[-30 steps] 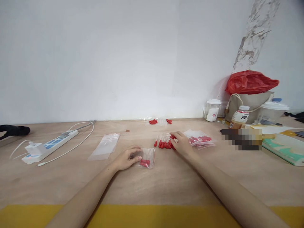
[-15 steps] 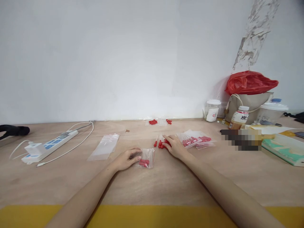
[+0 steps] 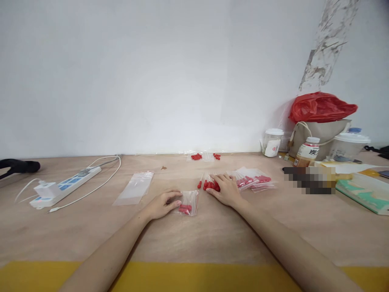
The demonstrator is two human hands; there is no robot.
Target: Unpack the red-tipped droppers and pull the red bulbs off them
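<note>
My left hand (image 3: 164, 206) rests on the table with its thumb and fingers around the left end of a small clear zip bag (image 3: 193, 198). Short red pieces (image 3: 184, 208) lie inside that bag. To the right, my right hand (image 3: 227, 190) is palm down over a row of thin clear sticks with red ends (image 3: 212, 185). Its fingers are outstretched and its thumb is apart from them, at the red ends. Beside this hand lies a fanned stack of clear bags (image 3: 258, 180) with red-ended items in them.
A flat clear bag (image 3: 135, 188) lies left of my hands. Farther left are a power strip (image 3: 68, 184) and white cable. More red pieces (image 3: 196, 156) sit near the wall. A bottle (image 3: 306, 152), a lidded cup (image 3: 272, 142) and a green-and-white tray (image 3: 364, 192) stand right.
My right hand has shifted slightly right and its fingers have spread, showing more of the red ends. My left hand and its bag have hardly moved.
</note>
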